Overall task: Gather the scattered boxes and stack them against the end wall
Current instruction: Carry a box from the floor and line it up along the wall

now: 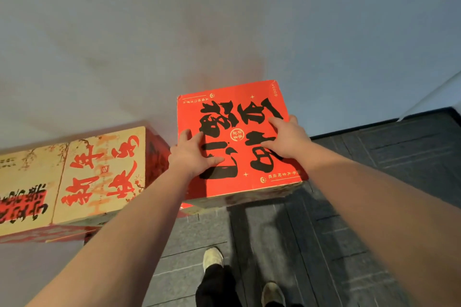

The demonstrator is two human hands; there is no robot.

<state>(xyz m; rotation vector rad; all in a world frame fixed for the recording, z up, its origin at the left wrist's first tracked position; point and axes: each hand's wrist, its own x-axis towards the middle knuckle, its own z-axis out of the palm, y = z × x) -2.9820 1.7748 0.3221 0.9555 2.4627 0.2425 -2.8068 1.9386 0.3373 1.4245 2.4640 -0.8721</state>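
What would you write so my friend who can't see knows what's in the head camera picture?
Both the left hand and right hand press flat on a red cardboard box with black writing against a pale wall. Cream-and-red cardboard boxes stand beside it, left.

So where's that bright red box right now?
The red box sits mid-frame in the head view against the wall, under both hands, right of the cream boxes.

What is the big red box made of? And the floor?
The red box looks like printed cardboard with a slightly shiny face; its corners are creased and scuffed. The floor looks like dark grey carpet tiles, dull and ribbed, with seams between squares. I can't be sure of either.
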